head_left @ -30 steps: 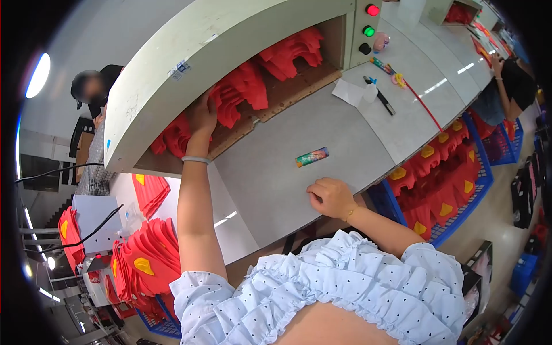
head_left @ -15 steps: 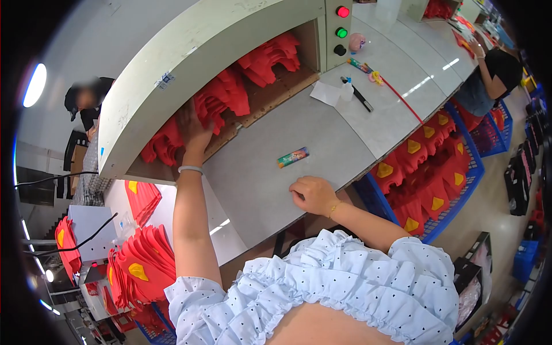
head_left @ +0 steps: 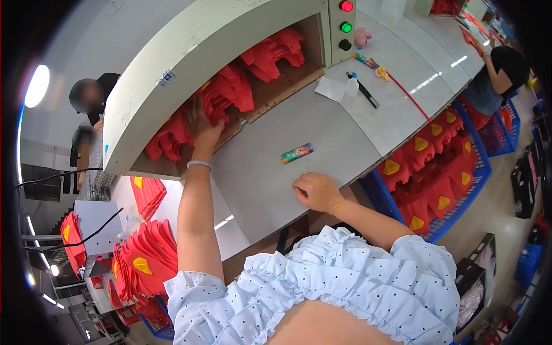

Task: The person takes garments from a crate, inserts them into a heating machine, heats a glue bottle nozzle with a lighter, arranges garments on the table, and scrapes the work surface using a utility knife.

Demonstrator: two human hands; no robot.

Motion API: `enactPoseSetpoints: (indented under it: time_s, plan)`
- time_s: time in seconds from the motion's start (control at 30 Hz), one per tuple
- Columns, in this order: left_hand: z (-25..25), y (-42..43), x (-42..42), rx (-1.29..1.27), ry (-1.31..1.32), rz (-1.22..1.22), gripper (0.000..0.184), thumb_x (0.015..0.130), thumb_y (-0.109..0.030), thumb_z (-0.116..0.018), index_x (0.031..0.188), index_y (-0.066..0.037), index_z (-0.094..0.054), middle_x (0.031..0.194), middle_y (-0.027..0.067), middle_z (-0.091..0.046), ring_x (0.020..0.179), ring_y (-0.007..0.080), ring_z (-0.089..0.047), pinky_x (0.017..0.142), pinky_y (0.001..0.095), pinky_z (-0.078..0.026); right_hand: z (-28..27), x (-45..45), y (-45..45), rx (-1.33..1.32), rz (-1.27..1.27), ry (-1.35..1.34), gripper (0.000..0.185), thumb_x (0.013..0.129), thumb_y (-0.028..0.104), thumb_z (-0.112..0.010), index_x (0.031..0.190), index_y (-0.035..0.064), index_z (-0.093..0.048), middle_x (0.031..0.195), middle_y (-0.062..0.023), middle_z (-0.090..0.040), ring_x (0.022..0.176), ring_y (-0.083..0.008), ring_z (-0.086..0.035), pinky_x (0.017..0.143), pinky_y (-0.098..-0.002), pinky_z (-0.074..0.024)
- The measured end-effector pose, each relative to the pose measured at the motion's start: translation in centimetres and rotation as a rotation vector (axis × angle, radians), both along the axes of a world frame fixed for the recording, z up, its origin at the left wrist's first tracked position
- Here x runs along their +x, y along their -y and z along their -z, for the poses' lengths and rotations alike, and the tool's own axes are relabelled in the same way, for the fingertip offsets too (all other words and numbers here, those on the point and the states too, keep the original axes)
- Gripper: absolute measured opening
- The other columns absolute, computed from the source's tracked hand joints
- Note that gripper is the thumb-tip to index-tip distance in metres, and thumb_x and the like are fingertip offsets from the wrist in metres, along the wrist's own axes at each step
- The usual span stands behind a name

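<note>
My left hand (head_left: pixel 203 127) reaches into the opening of a pale curved machine housing (head_left: pixel 144 86). Its fingers are stretched out against a bunch of red soft pieces (head_left: pixel 227 95), and a thin pale band circles the wrist. More red pieces (head_left: pixel 169 138) hang to its left, partly behind the housing. My right hand (head_left: pixel 317 191) is curled into a loose fist at the front edge of the grey tabletop (head_left: pixel 259 195), with nothing visible in it. Just above it lies a small colourful printed tube (head_left: pixel 297 153), apart from the hand.
Red, green and black buttons (head_left: pixel 345 27) sit on the machine's post. White paper (head_left: pixel 331 89), a small bottle (head_left: pixel 352 86) and a red stick (head_left: pixel 408 95) lie beyond. Blue baskets (head_left: pixel 454 224) hold red pieces with yellow patches; stacks (head_left: pixel 146 259) stand left. A co-worker (head_left: pixel 500 72) is at right.
My left hand has shifted slightly, and its fingers now show more clearly against the red pieces. My right hand stays curled at the table edge. The whole view has tilted a little.
</note>
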State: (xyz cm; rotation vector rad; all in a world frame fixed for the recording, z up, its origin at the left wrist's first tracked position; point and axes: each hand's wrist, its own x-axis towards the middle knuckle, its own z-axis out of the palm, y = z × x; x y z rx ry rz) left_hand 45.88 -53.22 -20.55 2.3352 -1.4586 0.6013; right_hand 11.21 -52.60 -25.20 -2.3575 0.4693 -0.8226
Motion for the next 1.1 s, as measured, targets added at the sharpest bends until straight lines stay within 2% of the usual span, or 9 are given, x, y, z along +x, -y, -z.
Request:
enactPoseSetpoints:
  time_s: [0.2,0.33,0.5,0.6,0.7,0.73,0.8,1.0,1.1]
  plan:
    - [-3.0,2.8,2.1,-0.059,0.125,-0.017,0.061,0.081,-0.038,-0.055,0.132,-0.009,-0.039,0.133,0.0171,-0.042,0.121,0.0364,-0.039,0.102,0.0469,-0.029,0.2,-0.1,0.1,-0.001,-0.008,0.007,0.001,0.069,0.009,-0.06,0.07,0.0091,-0.06,0.066,-0.0046,-0.057,0.064,-0.0227,-0.058,0.057,-0.0337,-0.0467]
    - [-6.4,5.9,1.2,0.06,0.066,-0.027,0.053,0.089,-0.039,-0.044,0.129,-0.005,-0.042,0.132,0.0211,-0.042,0.12,0.0383,-0.04,0.102,0.0441,-0.03,0.3,0.0,0.0,-0.021,0.003,0.027,0.001,0.068,0.01,-0.059,0.068,0.009,-0.058,0.065,-0.0046,-0.056,0.064,-0.0228,-0.057,0.056,-0.0342,-0.0471]
    - [-4.9,6.6,1.5,0.115,0.111,-0.032,0.055,0.089,-0.043,-0.041,0.13,-0.006,-0.04,0.134,0.0215,-0.041,0.122,0.0379,-0.038,0.102,0.0432,-0.03,0.2,0.0,0.1,0.05,0.015,0.029,0.003,0.068,0.011,-0.06,0.069,0.0088,-0.058,0.066,-0.005,-0.056,0.065,-0.0243,-0.057,0.057,-0.0373,-0.0473]
    - [-3.2,6.1,3.3,-0.049,0.063,0.11,0.051,0.089,-0.039,-0.046,0.128,-0.006,-0.044,0.134,0.0198,-0.041,0.122,0.0368,-0.04,0.101,0.0419,-0.032,-1.8,0.5,1.8,0.387,-0.211,-0.178,0.006,0.07,0.013,-0.061,0.074,0.0091,-0.061,0.07,-0.0055,-0.058,0.07,-0.0243,-0.059,0.06,-0.0358,-0.0481]
    - [-3.0,6.0,2.7,0.054,-0.045,0.008,0.052,0.088,-0.038,-0.046,0.129,-0.006,-0.043,0.134,0.0201,-0.04,0.123,0.0368,-0.039,0.101,0.0419,-0.032,-4.0,4.0,6.3,0.024,-0.019,0.078,0.024,0.072,0.015,-0.06,0.094,0.005,-0.059,0.092,-0.0127,-0.058,0.088,-0.0315,-0.055,0.074,-0.0408,-0.0461]
    - [-3.2,6.1,2.5,0.087,-0.097,-0.051,0.052,0.088,-0.038,-0.046,0.13,-0.006,-0.042,0.135,0.0202,-0.04,0.123,0.0369,-0.039,0.102,0.0418,-0.031,-4.7,5.4,8.7,-0.017,0.042,-0.007,0.035,0.077,0.019,-0.059,0.107,0.0023,-0.054,0.11,-0.0167,-0.053,0.106,-0.0336,-0.049,0.09,-0.0439,-0.0391]
    - [-3.2,6.0,2.3,0.079,-0.063,-0.044,0.052,0.088,-0.038,-0.047,0.13,-0.006,-0.042,0.135,0.0203,-0.04,0.123,0.037,-0.039,0.102,0.0418,-0.031,-5.1,9.5,13.4,-0.329,0.426,0.158,0.047,0.081,0.025,-0.057,0.12,0.0021,-0.047,0.123,-0.018,-0.046,0.122,-0.0346,-0.037,0.101,-0.0458,-0.0294]
    - [-3.0,5.9,2.1,0.04,0.018,-0.033,0.052,0.088,-0.038,-0.047,0.129,-0.006,-0.043,0.134,0.0206,-0.041,0.122,0.0377,-0.04,0.101,0.0421,-0.032,-7.6,17.6,23.1,-0.549,0.557,0.115,0.055,0.088,0.039,-0.045,0.131,0.0061,-0.041,0.132,-0.0161,-0.043,0.128,-0.033,-0.032,0.105,-0.0462,-0.0233]
    - [-2.6,5.8,2.1,-0.025,0.093,0.006,0.05,0.088,-0.039,-0.046,0.124,-0.005,-0.046,0.129,0.0229,-0.045,0.118,0.0396,-0.043,0.098,0.0435,-0.035,-10.9,19.2,25.0,-0.329,0.443,-0.125,0.056,0.089,0.044,-0.039,0.133,0.0104,-0.041,0.135,-0.013,-0.041,0.127,-0.0322,-0.034,0.104,-0.0462,-0.024]
